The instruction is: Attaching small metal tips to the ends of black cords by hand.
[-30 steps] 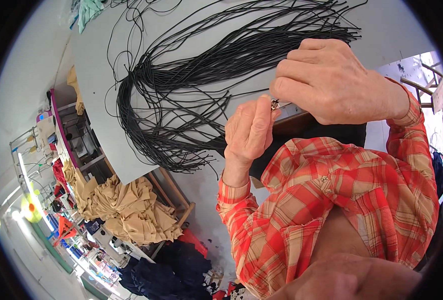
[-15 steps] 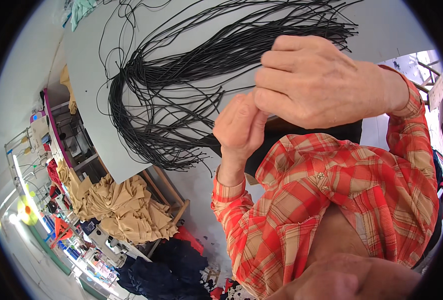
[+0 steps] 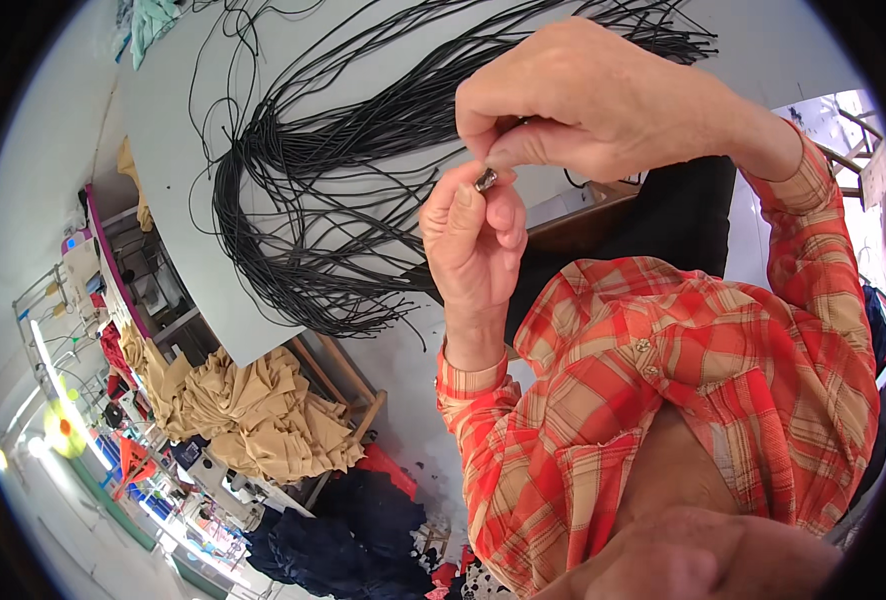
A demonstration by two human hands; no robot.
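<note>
A small metal piece (image 3: 486, 180) is pinched at the fingertips of the left hand (image 3: 475, 245), whose fingers are curled together around it. The right hand (image 3: 603, 100) is closed just above, its thumb and forefinger touching the same piece. Behind both hands, 1 large bundle of black cords (image 3: 363, 170) is spread across the grey table (image 3: 183, 150). Tan fabric (image 3: 253, 410) is heaped below the table edge

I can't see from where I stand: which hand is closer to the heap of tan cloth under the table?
Left. The left hand is raised above and right of the tan cloth heap. The right hand sits higher and farther right, its fingertips meeting the left's at a small metal piece.
</note>
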